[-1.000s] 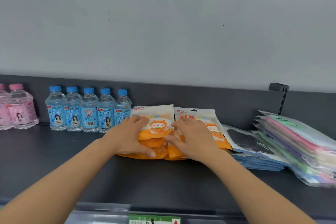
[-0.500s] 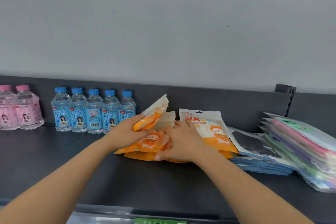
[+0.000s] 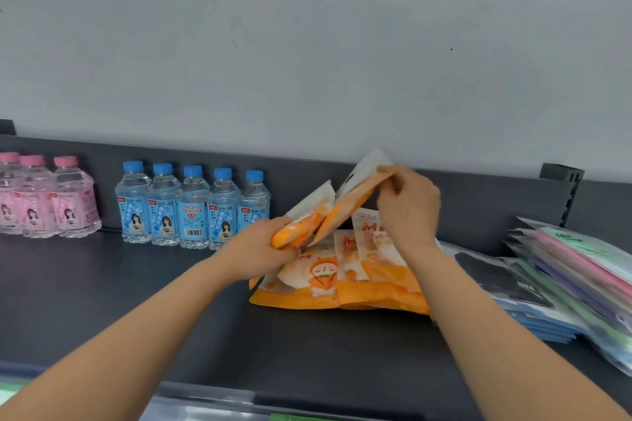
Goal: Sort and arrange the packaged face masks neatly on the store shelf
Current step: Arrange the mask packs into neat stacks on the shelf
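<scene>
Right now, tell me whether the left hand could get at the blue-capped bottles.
Probably yes for reach: the blue-capped bottles stand just left of the left hand, with bare shelf between. But its grip is full, holding a tilted orange mask pack.

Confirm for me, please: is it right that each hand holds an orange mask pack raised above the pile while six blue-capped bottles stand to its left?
Not quite: the head view shows five blue-capped bottles, not six, left of the pile. The rest holds: the left hand grips one orange pack and the right hand pinches a second orange pack above the pile.
</scene>
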